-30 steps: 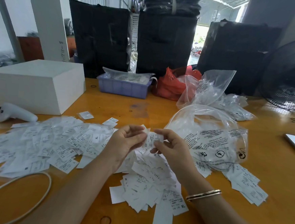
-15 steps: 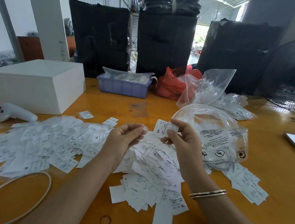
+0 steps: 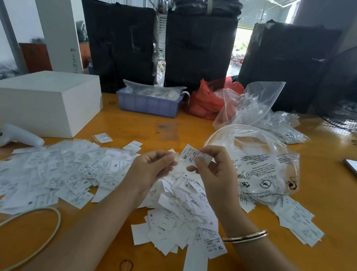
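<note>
My right hand [image 3: 212, 172] pinches a white size label marked XS [image 3: 189, 156] above the table, thumb under it and fingers curled over its top edge. Just to its left, my left hand [image 3: 152, 168] has its fingers curled, fingertips at a thin clear film beside the label; whether it grips that film is unclear. Below both hands lies a loose heap of white labels [image 3: 180, 212]. A wider spread of labels in clear sleeves [image 3: 48, 174] covers the table to the left.
A clear printed plastic bag [image 3: 264, 170] lies right of my hands, with more labels [image 3: 299, 221] beside it. A white box [image 3: 41, 101], a white controller [image 3: 17, 136], a blue tray [image 3: 148, 103], a red bag [image 3: 208, 99], a fan [image 3: 352, 89], a cable [image 3: 27, 230].
My right hand lifted one XS label up out of the heap and now holds it close to my left hand's fingertips. The left hand stayed nearly in place.
</note>
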Motion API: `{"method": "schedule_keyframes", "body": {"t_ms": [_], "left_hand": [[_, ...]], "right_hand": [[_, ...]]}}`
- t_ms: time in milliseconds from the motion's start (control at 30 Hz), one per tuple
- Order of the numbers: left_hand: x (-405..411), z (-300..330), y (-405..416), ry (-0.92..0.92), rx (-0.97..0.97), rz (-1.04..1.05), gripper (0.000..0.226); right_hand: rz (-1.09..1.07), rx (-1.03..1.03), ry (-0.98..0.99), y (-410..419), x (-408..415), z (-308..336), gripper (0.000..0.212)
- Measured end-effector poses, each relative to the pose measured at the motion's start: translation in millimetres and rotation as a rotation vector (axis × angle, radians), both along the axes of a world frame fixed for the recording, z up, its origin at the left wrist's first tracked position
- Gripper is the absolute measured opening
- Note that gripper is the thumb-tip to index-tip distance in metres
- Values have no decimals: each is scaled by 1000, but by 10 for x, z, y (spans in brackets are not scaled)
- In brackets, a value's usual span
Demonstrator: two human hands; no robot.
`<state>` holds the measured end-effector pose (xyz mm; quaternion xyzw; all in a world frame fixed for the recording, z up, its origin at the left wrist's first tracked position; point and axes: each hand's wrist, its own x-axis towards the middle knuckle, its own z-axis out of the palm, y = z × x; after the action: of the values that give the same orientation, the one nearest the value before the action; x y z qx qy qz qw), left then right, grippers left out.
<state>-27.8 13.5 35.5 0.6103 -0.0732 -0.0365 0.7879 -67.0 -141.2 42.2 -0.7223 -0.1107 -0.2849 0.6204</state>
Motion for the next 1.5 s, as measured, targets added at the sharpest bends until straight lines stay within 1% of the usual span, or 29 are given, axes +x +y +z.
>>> {"method": "schedule_keyframes", "body": {"t_ms": [167, 433, 633, 833, 933, 1033, 1167, 1233, 1400, 1500], "left_hand": [[-6, 5, 4, -1, 0, 1, 30], [-8, -10, -3, -20, 42, 9, 31], [-7, -6, 5, -16, 28, 8, 37], [-2, -12, -6, -24, 51, 21, 37], [0, -13, 0, -34, 48, 19, 34], [10, -15, 1, -33, 42, 27, 32], [21, -12, 3, -27, 18, 48, 32], [25, -14, 5, -29, 14, 52, 33], [28, -26, 2, -50, 43, 52, 35], [22, -23, 6, -63, 44, 49, 31]], "right_hand": [[-20, 0, -13, 0, -27, 19, 23], [-57, -124, -32, 34, -54, 23, 25], [-53, -62, -57, 1, -49, 32, 25], [-60, -178, -55, 27, -36, -4, 28], [-54, -190, -40, 20, -33, -16, 29], [-41, -153, -34, 10, -26, -9, 28], [-20, 58, 21, -34, 4, 11, 22], [-7, 89, 40, -34, 8, 12, 21], [9, -7, 53, 19, -13, -10, 21], [13, -72, 81, 39, -23, -26, 23]]}}
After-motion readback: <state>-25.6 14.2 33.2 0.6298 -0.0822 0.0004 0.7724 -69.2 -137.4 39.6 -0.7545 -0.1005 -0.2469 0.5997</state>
